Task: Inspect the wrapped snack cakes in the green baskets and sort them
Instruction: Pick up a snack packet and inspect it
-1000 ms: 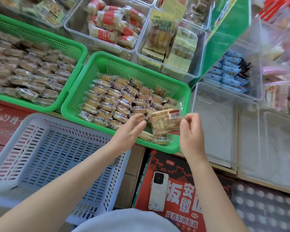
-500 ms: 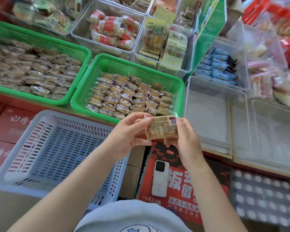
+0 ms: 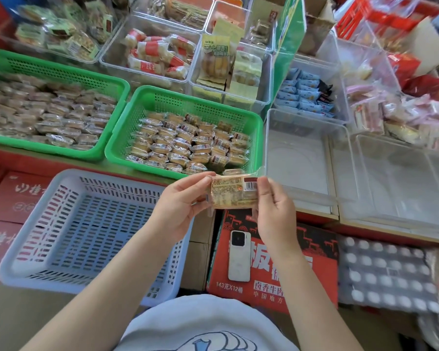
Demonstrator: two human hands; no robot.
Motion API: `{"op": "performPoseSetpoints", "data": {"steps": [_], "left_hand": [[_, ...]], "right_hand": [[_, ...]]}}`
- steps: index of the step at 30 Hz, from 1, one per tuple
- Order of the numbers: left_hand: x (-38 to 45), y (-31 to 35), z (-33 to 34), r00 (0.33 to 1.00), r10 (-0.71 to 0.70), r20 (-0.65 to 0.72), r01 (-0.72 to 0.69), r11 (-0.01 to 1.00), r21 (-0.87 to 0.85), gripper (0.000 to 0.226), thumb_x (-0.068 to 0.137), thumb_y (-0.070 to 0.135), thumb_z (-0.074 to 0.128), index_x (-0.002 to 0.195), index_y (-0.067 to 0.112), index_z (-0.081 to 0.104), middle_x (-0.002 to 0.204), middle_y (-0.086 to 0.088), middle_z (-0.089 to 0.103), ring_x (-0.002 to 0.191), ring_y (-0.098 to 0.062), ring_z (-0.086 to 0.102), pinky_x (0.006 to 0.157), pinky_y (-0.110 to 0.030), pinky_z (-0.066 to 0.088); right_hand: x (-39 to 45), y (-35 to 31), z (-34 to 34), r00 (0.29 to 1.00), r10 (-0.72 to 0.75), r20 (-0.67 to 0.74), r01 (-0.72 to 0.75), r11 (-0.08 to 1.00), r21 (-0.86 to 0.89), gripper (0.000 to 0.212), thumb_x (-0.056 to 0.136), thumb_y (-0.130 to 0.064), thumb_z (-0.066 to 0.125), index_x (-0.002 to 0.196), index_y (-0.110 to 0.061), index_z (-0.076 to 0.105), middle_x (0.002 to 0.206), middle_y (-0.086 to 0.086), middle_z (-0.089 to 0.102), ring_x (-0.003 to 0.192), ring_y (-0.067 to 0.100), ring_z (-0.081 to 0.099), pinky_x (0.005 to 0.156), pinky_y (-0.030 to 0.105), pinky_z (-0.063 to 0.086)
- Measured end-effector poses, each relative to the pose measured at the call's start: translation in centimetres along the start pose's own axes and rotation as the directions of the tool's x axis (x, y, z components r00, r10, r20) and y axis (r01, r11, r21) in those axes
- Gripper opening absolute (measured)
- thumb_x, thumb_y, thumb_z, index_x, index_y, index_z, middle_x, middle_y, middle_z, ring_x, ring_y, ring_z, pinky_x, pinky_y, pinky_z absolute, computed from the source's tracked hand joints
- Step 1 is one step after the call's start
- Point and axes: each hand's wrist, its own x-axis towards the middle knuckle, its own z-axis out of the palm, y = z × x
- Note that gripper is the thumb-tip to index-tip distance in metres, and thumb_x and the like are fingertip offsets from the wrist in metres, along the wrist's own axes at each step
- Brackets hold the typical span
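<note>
A single wrapped snack cake [image 3: 232,191] is held up between both hands, in front of the near rim of the right green basket [image 3: 147,102] and above the gap between the grey-blue slotted basket [image 3: 91,231] and a red carton [image 3: 289,252]; its printed label and barcode are turned upward toward the camera; the left hand [image 3: 181,209] is curled round the cake's left end, thumb on the near side and fingers along the top edge; the right hand [image 3: 274,211] pinches the right end by the barcode, its fingers curled behind the wrapper; the right green basket is filled with rows of similar wrapped cakes [image 3: 188,145], and the left green basket [image 3: 61,72], just beside it, is packed with more of them, blurred at the left; a white phone [image 3: 239,254] is laid face down on the red carton; an empty-looking clear plastic bin [image 3: 302,158] is set to the right of the green baskets; further clear bins behind are stocked with red-banded packets [image 3: 157,57] and blue packets [image 3: 302,95].
</note>
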Motion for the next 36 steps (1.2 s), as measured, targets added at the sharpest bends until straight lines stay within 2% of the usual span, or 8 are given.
{"op": "performPoseSetpoints", "data": {"steps": [4,7,9,12,15,20,25,36], "left_hand": [[-0.4,-0.5,0.2,0.995,0.056,-0.082,-0.052,0.997,0.048,0.018,0.093,0.005,0.064,0.107,0.009,0.074,0.103,-0.011,0.077,0.089,-0.019,0.074,0.068,-0.024,0.060],[-0.7,-0.3,0.2,0.997,0.061,-0.055,-0.057,0.996,0.065,0.017,0.091,0.004,0.064,0.104,0.007,0.074,0.103,-0.016,0.077,0.090,-0.024,0.073,0.074,-0.031,0.063],[-1.0,0.2,0.2,0.998,0.063,-0.006,-0.063,0.996,0.067,0.015,0.091,0.002,0.063,0.100,0.005,0.074,0.093,-0.015,0.077,0.082,-0.021,0.073,0.069,-0.028,0.061],[-1.5,1.2,0.3,0.992,0.083,0.090,-0.090,0.993,0.073,0.014,0.083,0.005,0.066,0.095,0.004,0.074,0.076,-0.008,0.074,0.067,-0.014,0.069,0.062,-0.022,0.057],[-2.0,1.9,0.3,0.979,0.105,0.173,-0.124,0.987,0.103,0.014,0.075,0.009,0.070,0.085,0.008,0.079,0.076,-0.011,0.072,0.063,-0.016,0.066,0.060,-0.023,0.057],[-2.0,2.2,0.1,0.975,0.103,0.197,-0.128,0.985,0.117,0.013,0.074,0.012,0.071,0.081,0.014,0.082,0.077,-0.010,0.072,0.064,-0.017,0.065,0.063,-0.025,0.058],[-0.9,1.5,-0.9,0.979,0.204,0.016,-0.201,0.944,0.260,0.015,0.086,0.005,0.074,0.099,0.013,0.071,0.085,-0.006,0.070,0.074,-0.016,0.065,0.068,-0.027,0.057],[0.6,0.1,-2.0,0.803,0.556,0.214,-0.485,0.401,0.777,0.014,0.084,0.020,0.080,0.096,0.016,0.074,0.092,0.008,0.072,0.078,-0.012,0.069,0.068,-0.031,0.060]], "right_hand": [[-0.2,1.7,-0.1,0.889,-0.455,-0.041,0.389,0.802,-0.453,0.039,0.105,-0.036,0.040,0.074,-0.015,0.050,0.062,-0.005,0.051,0.049,0.010,0.044,0.039,0.020,0.035],[-0.3,1.8,-0.1,0.864,-0.498,-0.074,0.401,0.769,-0.498,0.034,0.104,-0.033,0.042,0.077,-0.013,0.050,0.065,-0.007,0.049,0.051,0.003,0.041,0.042,0.013,0.034],[-0.4,1.7,-0.2,0.911,-0.399,-0.104,0.326,0.851,-0.411,0.034,0.105,-0.036,0.043,0.082,-0.012,0.049,0.066,-0.008,0.049,0.051,0.004,0.043,0.044,0.012,0.035],[-0.2,0.5,-0.4,0.993,0.077,-0.091,-0.076,0.997,0.013,0.026,0.103,-0.035,0.047,0.095,-0.011,0.050,0.073,0.001,0.062,0.057,0.006,0.055,0.047,0.023,0.043],[0.5,-0.1,-1.1,0.911,0.379,0.166,-0.408,0.759,0.506,0.030,0.097,-0.033,0.055,0.106,-0.005,0.053,0.076,0.006,0.064,0.043,0.010,0.038,0.040,0.020,0.029],[1.1,0.6,-1.4,0.856,0.289,0.429,-0.512,0.581,0.632,0.041,0.090,-0.040,0.054,0.109,-0.008,0.073,0.074,0.008,0.050,0.045,0.010,0.013,0.041,0.020,0.016],[2.0,0.3,-0.3,0.868,0.295,0.399,-0.494,0.584,0.644,0.022,0.090,-0.030,0.059,0.093,-0.015,0.075,0.064,0.005,0.051,0.035,0.004,0.024,0.035,0.019,0.016],[4.8,-0.2,2.8,0.806,0.531,0.260,-0.535,0.469,0.702,0.016,0.104,-0.019,0.048,0.096,-0.011,0.058,0.047,-0.004,0.045,0.030,0.004,0.026,0.030,0.018,0.020]]}}
